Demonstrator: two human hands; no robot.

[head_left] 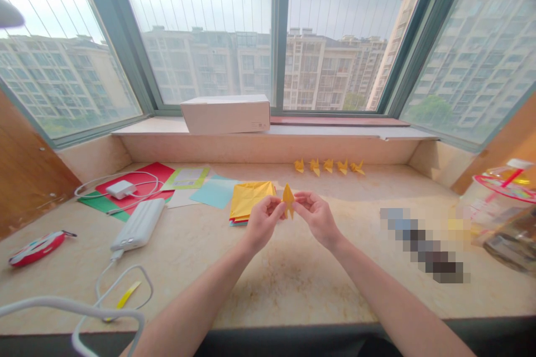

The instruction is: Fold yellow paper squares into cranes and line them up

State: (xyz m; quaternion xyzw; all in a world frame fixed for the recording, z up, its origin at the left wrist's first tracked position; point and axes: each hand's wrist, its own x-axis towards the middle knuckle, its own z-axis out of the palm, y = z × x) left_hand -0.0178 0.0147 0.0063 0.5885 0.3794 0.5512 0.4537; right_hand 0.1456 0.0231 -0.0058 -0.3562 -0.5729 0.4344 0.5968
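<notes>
Between my two hands, above the middle of the counter, is a small yellow folded paper piece (288, 195), pointed at the top and split in two at the bottom. My left hand (266, 217) pinches its left side between thumb and fingers. On the other side, my right hand (315, 216) grips it the same way. Just behind my left hand lies a stack of creased paper squares (247, 198), yellow on top with red and blue edges below. Several finished yellow paper cranes (328, 165) stand in a row near the back wall.
Coloured paper sheets (215, 191) lie at the back left, under a white charger (121, 189) and its cable. Nearer are a white power bank (139, 224) and a red-and-white cutter (39, 248). A clear cup with a straw (498, 201) stands right; a white box (226, 115) sits on the sill.
</notes>
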